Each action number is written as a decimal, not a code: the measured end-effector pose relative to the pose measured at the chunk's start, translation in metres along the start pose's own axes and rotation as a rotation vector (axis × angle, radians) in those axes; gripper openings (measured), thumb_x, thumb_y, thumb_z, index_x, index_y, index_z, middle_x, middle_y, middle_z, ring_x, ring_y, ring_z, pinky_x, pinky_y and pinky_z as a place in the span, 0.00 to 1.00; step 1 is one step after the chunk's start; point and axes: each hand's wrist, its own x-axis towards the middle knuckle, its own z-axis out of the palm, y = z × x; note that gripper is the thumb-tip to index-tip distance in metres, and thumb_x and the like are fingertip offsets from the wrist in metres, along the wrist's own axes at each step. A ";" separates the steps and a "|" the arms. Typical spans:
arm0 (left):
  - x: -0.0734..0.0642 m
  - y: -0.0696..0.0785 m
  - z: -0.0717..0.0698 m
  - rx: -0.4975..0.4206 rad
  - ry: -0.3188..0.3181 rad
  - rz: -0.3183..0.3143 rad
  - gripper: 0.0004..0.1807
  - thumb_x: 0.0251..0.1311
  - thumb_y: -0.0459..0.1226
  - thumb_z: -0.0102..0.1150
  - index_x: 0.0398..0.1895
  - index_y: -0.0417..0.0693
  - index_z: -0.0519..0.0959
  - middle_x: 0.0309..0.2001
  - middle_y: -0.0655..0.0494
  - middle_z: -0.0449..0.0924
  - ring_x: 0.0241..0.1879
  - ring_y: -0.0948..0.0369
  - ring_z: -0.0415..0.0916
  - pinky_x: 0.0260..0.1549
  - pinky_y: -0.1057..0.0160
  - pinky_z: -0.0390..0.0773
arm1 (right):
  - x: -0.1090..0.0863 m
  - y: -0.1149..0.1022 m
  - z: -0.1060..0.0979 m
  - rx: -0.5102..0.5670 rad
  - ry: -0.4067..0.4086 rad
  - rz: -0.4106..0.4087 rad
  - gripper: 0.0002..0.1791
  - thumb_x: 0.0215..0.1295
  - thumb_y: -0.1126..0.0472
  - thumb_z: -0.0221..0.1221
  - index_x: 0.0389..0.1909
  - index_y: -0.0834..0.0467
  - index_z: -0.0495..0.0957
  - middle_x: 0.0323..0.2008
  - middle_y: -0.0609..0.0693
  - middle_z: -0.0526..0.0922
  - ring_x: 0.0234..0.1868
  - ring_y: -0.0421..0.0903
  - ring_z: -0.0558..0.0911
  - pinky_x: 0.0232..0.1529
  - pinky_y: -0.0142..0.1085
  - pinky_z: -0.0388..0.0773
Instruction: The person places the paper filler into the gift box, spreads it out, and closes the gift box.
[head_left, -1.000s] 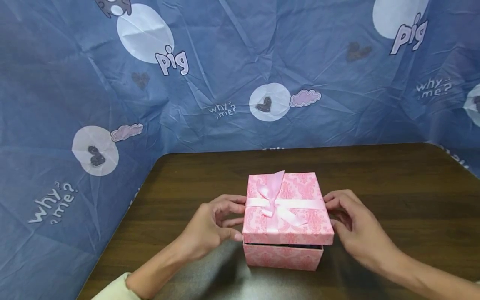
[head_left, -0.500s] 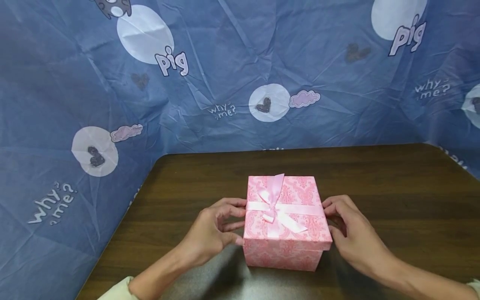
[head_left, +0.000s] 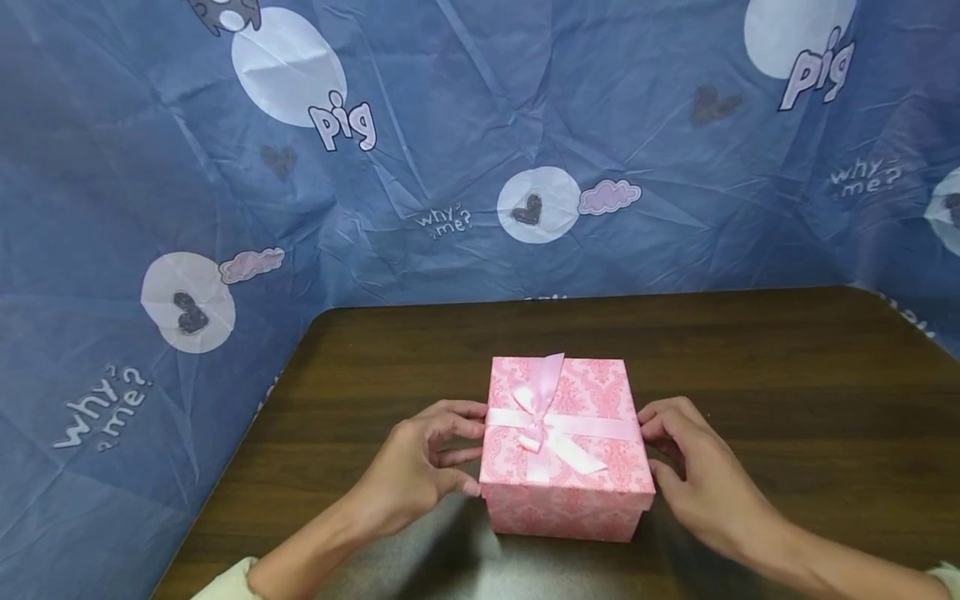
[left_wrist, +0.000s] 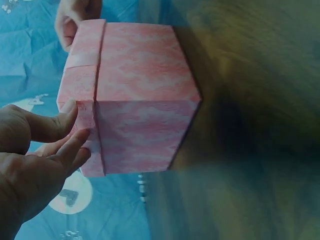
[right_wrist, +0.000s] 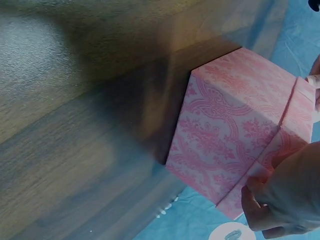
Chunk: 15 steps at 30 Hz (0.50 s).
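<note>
A pink patterned gift box stands on the table, its square lid sitting over the top with no gap along the front. A pale pink ribbon with a bow crosses the lid. On the left side, my left hand holds the lid's rim with bent fingers and thumb. Opposite it, my right hand grips the right rim the same way. In the left wrist view, the fingertips lie on the lid's side band, above the box wall. The box's inside is hidden.
The dark wood-grain table extends around the box on all sides. Behind it and to the left hangs a creased blue cloth printed with hearts, clouds and words.
One second ago the lid sat raised, with a dark gap at the front. It has come down over the box and shifted slightly left, both hands moving with it.
</note>
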 end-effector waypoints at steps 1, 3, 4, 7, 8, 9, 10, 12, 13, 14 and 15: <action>-0.001 -0.001 0.000 -0.003 -0.002 -0.009 0.23 0.38 0.11 0.63 0.42 0.26 0.77 0.61 0.40 0.67 0.54 0.45 0.75 0.50 0.62 0.79 | 0.000 0.000 0.000 -0.003 -0.005 0.007 0.22 0.41 0.90 0.55 0.31 0.61 0.74 0.46 0.51 0.73 0.48 0.35 0.72 0.51 0.15 0.69; -0.002 -0.005 0.000 -0.009 -0.003 -0.026 0.22 0.38 0.10 0.63 0.42 0.26 0.77 0.61 0.40 0.67 0.54 0.44 0.75 0.49 0.62 0.79 | 0.000 0.000 0.000 -0.006 -0.018 0.022 0.22 0.43 0.89 0.55 0.32 0.61 0.74 0.46 0.51 0.72 0.48 0.36 0.73 0.51 0.15 0.69; -0.002 -0.006 0.001 -0.014 -0.004 -0.032 0.22 0.38 0.10 0.62 0.42 0.26 0.76 0.61 0.40 0.67 0.54 0.44 0.75 0.50 0.61 0.79 | -0.001 0.000 0.001 -0.012 -0.025 0.031 0.22 0.43 0.89 0.56 0.32 0.61 0.74 0.47 0.51 0.72 0.48 0.37 0.73 0.51 0.15 0.69; -0.004 -0.011 0.002 -0.016 0.002 -0.044 0.23 0.38 0.10 0.62 0.42 0.27 0.77 0.61 0.41 0.67 0.54 0.45 0.75 0.49 0.61 0.79 | -0.003 0.000 0.002 -0.046 -0.054 0.062 0.21 0.44 0.88 0.56 0.32 0.60 0.73 0.47 0.50 0.72 0.48 0.40 0.73 0.51 0.17 0.70; -0.004 -0.013 0.003 -0.014 0.004 -0.044 0.23 0.38 0.10 0.61 0.42 0.27 0.77 0.60 0.41 0.67 0.54 0.45 0.76 0.49 0.61 0.79 | -0.004 0.001 0.002 -0.057 -0.064 0.075 0.21 0.45 0.88 0.56 0.32 0.60 0.73 0.47 0.50 0.72 0.48 0.40 0.73 0.51 0.19 0.72; -0.004 -0.014 0.003 -0.011 0.005 -0.046 0.23 0.38 0.09 0.61 0.42 0.28 0.77 0.60 0.41 0.67 0.54 0.45 0.76 0.49 0.61 0.79 | -0.005 0.001 0.003 -0.069 -0.075 0.086 0.21 0.45 0.87 0.56 0.33 0.60 0.73 0.48 0.50 0.72 0.48 0.41 0.73 0.51 0.21 0.73; -0.004 -0.015 0.003 -0.011 0.006 -0.046 0.23 0.39 0.09 0.61 0.42 0.28 0.77 0.61 0.41 0.67 0.54 0.45 0.76 0.49 0.62 0.79 | -0.006 0.002 0.003 -0.078 -0.081 0.091 0.20 0.45 0.87 0.56 0.33 0.60 0.73 0.48 0.50 0.71 0.48 0.42 0.74 0.51 0.23 0.74; -0.005 -0.017 0.004 -0.007 0.008 -0.046 0.23 0.39 0.10 0.61 0.42 0.28 0.77 0.61 0.41 0.67 0.54 0.45 0.76 0.49 0.62 0.79 | -0.007 0.002 0.004 -0.088 -0.091 0.100 0.20 0.46 0.87 0.56 0.33 0.60 0.72 0.49 0.49 0.71 0.47 0.41 0.74 0.52 0.25 0.75; -0.005 -0.017 0.004 -0.003 0.008 -0.044 0.23 0.39 0.10 0.61 0.43 0.28 0.77 0.61 0.41 0.67 0.54 0.45 0.75 0.49 0.62 0.79 | -0.008 0.002 0.005 -0.092 -0.093 0.098 0.20 0.46 0.86 0.56 0.33 0.60 0.72 0.49 0.49 0.71 0.47 0.41 0.74 0.52 0.25 0.75; -0.006 -0.017 0.004 0.004 0.007 -0.043 0.23 0.40 0.10 0.61 0.43 0.29 0.77 0.61 0.41 0.67 0.55 0.45 0.75 0.49 0.61 0.79 | -0.008 0.003 0.005 -0.092 -0.097 0.094 0.20 0.46 0.86 0.56 0.34 0.60 0.72 0.49 0.49 0.71 0.47 0.41 0.74 0.52 0.23 0.74; -0.007 -0.017 0.003 0.028 0.005 -0.041 0.23 0.41 0.11 0.62 0.44 0.29 0.78 0.61 0.41 0.67 0.55 0.45 0.75 0.50 0.62 0.78 | -0.009 0.003 0.005 -0.102 -0.095 0.080 0.21 0.46 0.86 0.56 0.34 0.59 0.72 0.49 0.49 0.71 0.48 0.42 0.74 0.52 0.22 0.73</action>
